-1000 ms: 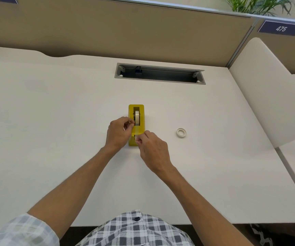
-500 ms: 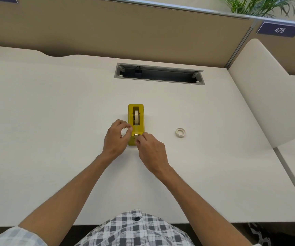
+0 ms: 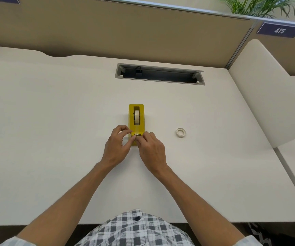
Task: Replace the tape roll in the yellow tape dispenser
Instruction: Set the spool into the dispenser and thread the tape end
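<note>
The yellow tape dispenser (image 3: 136, 118) stands lengthwise at the middle of the white desk (image 3: 54, 121), with a tape roll (image 3: 136, 117) seated upright in its slot. My left hand (image 3: 118, 146) grips the dispenser's near left side, thumb and forefinger at its cutter end. My right hand (image 3: 151, 150) meets it from the right, fingertips pinching at the cutter, where a strip of tape seems to lie. A second, nearly bare white tape ring (image 3: 180, 132) lies flat on the desk to the right of the dispenser.
A grey cable slot (image 3: 159, 74) is cut into the desk behind the dispenser. Brown partition panels (image 3: 125, 32) close the back. A white side panel (image 3: 267, 103) rises at the right. The desk's front edge runs just above my checked shirt (image 3: 136, 229).
My left hand slid down from beside the roll to the dispenser's near end. Both hands' fingertips now meet at the cutter. The ring on the desk has not moved.
</note>
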The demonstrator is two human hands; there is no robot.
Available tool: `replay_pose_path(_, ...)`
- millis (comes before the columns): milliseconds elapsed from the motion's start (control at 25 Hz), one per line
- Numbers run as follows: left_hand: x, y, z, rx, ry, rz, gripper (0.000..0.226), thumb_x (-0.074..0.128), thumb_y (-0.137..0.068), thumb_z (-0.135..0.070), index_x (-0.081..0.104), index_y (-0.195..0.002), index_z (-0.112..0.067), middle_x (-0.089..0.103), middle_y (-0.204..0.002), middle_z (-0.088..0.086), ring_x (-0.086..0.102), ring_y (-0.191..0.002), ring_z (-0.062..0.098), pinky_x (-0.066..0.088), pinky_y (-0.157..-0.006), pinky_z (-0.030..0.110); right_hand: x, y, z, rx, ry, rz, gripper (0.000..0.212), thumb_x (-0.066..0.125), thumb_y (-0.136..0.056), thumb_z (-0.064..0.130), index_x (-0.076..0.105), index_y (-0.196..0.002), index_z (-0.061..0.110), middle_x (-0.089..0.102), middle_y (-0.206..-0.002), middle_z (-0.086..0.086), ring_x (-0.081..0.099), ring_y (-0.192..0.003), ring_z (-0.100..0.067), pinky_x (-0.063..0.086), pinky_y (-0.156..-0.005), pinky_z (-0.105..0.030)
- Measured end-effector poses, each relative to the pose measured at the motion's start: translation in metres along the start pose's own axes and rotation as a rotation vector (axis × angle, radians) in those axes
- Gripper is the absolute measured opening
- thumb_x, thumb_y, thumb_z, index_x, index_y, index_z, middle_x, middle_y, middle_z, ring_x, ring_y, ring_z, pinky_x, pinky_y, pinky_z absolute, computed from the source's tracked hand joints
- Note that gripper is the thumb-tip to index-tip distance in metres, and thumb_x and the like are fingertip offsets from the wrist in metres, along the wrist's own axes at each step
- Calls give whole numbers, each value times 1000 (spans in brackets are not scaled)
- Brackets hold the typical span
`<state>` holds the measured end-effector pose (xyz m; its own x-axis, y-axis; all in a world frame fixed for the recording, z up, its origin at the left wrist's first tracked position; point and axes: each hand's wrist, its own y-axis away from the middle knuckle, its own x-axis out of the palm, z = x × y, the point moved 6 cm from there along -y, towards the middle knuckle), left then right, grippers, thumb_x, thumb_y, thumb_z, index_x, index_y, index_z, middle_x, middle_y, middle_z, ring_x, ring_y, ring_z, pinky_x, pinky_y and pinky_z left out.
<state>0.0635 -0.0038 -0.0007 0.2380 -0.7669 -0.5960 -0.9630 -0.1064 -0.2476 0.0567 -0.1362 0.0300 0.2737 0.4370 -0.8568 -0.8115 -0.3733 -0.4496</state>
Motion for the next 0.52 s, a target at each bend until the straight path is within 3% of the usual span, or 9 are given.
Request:
replay_pose_path(360, 1, 5, -3, 70, -195, 7, 36, 59, -92, -37, 61, -118, -13, 56, -123, 3, 63, -96, 18, 59, -68, 34, 3, 7, -4, 4, -12, -24, 4, 72, -86, 14, 70, -88, 11, 65, -81, -4, 57, -66, -17, 51, -48, -29)
replay_pose_path(520, 0, 5, -6, 79, -220, 8, 36, 62, -90, -36, 62, -116, -12, 58, -118, 3, 64, -91, 18, 58, -65, 32, -4, 10, -6, 20, -79, -78, 12, 71, -85, 18, 66, -93, 10, 65, -88, -5, 60, -67, -18, 49, -49, -24)
